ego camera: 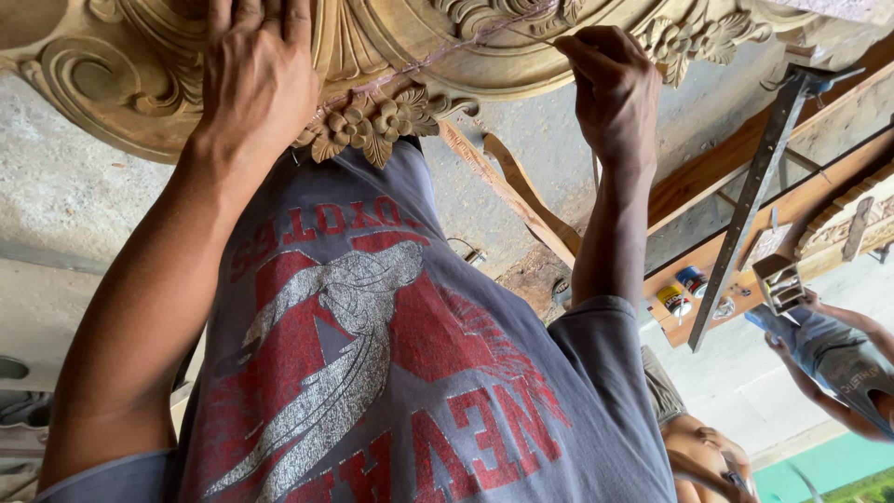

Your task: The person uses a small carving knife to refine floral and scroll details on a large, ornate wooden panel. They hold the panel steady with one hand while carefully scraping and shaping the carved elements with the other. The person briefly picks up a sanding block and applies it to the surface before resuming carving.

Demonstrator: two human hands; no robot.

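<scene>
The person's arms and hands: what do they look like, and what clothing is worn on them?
Both arms are bare from the short sleeves down. The left hand and the right hand wear no gloves, rings or watch that can be seen. The T-shirt is grey with a red and silver-white print on the chest.

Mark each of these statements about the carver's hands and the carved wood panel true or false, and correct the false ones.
1. The left hand lies flat on the carved wood panel. True.
2. The right hand is empty. False: it pinches a thin tool against the carving.
3. The panel is painted blue. False: it is bare, light wood.
4. Carved flowers sit at the panel's edge near the grey shirt. True.
5. Nobody else is in view. False: another person is at the right.
</scene>
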